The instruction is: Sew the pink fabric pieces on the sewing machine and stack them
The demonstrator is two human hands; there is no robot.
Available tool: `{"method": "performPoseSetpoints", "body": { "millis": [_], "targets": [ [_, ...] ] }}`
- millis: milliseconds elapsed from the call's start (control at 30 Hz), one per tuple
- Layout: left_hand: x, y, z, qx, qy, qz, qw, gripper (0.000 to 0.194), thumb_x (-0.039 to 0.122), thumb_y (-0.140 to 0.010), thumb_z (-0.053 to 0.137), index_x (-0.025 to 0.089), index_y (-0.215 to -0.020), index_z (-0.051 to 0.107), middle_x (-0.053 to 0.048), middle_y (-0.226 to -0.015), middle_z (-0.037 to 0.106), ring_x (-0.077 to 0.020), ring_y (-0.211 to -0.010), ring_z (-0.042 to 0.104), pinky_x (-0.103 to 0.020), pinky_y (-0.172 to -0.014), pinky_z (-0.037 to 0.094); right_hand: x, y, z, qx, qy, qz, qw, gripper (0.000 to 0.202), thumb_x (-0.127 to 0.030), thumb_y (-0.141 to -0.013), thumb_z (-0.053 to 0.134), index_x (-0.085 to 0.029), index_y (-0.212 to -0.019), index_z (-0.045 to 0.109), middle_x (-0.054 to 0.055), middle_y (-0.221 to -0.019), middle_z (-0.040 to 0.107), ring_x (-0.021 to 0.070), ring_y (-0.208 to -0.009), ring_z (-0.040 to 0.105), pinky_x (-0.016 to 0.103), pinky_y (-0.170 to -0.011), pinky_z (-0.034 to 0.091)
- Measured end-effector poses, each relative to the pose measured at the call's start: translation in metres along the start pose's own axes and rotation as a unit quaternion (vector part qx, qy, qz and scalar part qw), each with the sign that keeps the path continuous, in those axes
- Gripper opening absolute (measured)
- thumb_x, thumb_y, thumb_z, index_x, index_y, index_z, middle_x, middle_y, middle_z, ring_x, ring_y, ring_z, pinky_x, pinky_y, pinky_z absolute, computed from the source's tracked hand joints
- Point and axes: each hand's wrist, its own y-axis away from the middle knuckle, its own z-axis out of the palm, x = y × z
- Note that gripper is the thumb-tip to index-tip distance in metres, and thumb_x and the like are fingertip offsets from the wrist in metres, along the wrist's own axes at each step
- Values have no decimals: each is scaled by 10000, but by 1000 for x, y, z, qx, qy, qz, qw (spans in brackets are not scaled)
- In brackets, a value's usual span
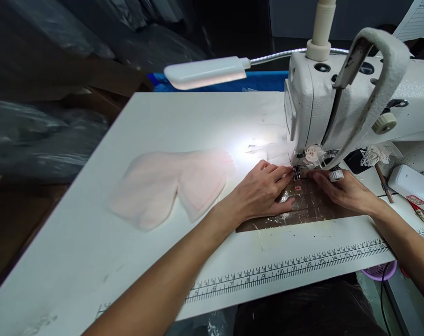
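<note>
One presser foot (296, 174) is flanked by left hand (264, 189) and right hand (347, 192), apart; grip cannot be told; one lamp (207, 73) is seen beyond.

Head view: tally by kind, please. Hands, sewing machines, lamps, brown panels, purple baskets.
Left hand and right hand: 2
Sewing machine: 1
Gooseneck lamp: 1
Brown panel: 1
Purple basket: 1
Total: 6

A lamp (205, 73) at upper centre throws white glare onto the counter (156, 116); upper left is dim, the pink fabric (152, 186) blurred.
</note>
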Motion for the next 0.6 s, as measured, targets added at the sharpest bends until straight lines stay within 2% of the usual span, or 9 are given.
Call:
{"method": "performPoseSetpoints", "body": {
  "millis": [133, 300, 500, 600],
  "targets": [
    [-1, 0, 1, -5, 4, -10, 1000, 473, 459, -960, 464, 85, -1182, 648, -152, -1106, 685, -261, -920, 636, -396, -816, 450, 5, -5, 4, 44, -15, -4, 999, 362, -379, -989, 325, -189, -765, 536, 58, -756, 580, 161, -651, 522, 304, -626, 435],
    [1, 2, 7, 29, 13, -25, 999, 461, 438, -962, 450, 83, -1194, 630, -168, -1123, 674, -276, -939, 619, -400, -802, 448, 1, 1, 3, 30, -18, -25, 999, 336, -451, -964, 434, -184, -829, 586, 79, -879, 617, 197, -822, 577, 332, -759, 469],
    [4, 3, 8, 72, 73, -111, 988, 439, 360, -932, 484, 106, -1288, 523, -154, -1111, 662, -291, -1017, 595, -440, -863, 438, 4, 3, 4, 51, -2, 12, 999, 201, -284, -925, 479, -164, -846, 619, 57, -814, 637, 168, -710, 567, 289, -661, 452],
    [4, 1, 7, 83, 110, -115, 984, 481, 338, -934, 481, 95, -1347, 437, -125, -1046, 659, -273, -997, 603, -455, -905, 432, 6, 2, 6, 58, 8, 23, 998, 183, -263, -906, 483, -163, -828, 614, 58, -803, 635, 169, -698, 576, 285, -653, 453]
  ]
}}
